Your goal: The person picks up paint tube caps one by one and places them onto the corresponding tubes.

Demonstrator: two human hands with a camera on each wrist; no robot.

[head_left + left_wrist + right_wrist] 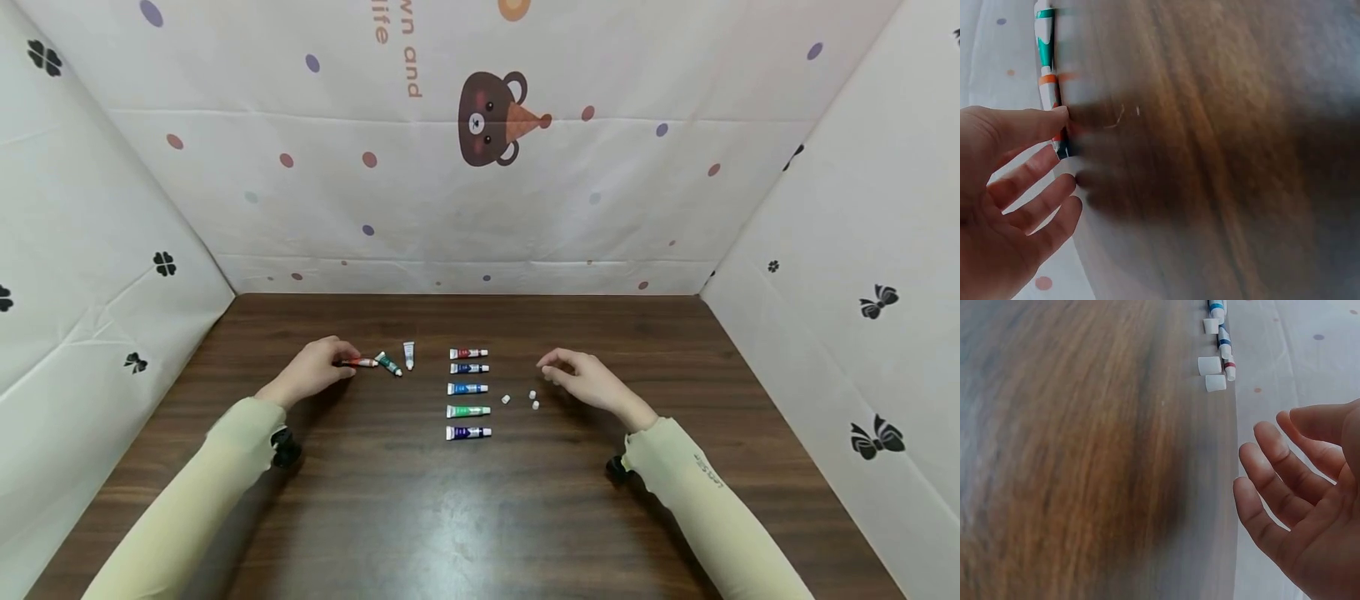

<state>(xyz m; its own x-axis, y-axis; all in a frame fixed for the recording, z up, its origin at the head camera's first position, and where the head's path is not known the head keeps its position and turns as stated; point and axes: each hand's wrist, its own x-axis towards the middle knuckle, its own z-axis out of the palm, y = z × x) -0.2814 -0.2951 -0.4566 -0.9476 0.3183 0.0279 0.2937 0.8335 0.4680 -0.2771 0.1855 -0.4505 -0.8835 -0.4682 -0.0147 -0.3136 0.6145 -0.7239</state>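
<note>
Nearest the camera are two pale sleeves, cut off by the bottom edge, each with a dark object half hidden under its cuff. The left hand has thumb and fingertips closed on the rear of an orange tube, covering that end; print on the tubes is too small to read. The right hand holds nothing, its fingers loosely bent and apart. Under both hands is a dark wood-grain bench, glossy toward the camera; beyond them rises a white sheet with dots and a bear, and white walls flank them. Eight tubes in all: the orange one, a dark green tube and a whitish tube just right of the left hand, and a column of five tubes between the hands. Three white caps lie just left of the right hand.
</note>
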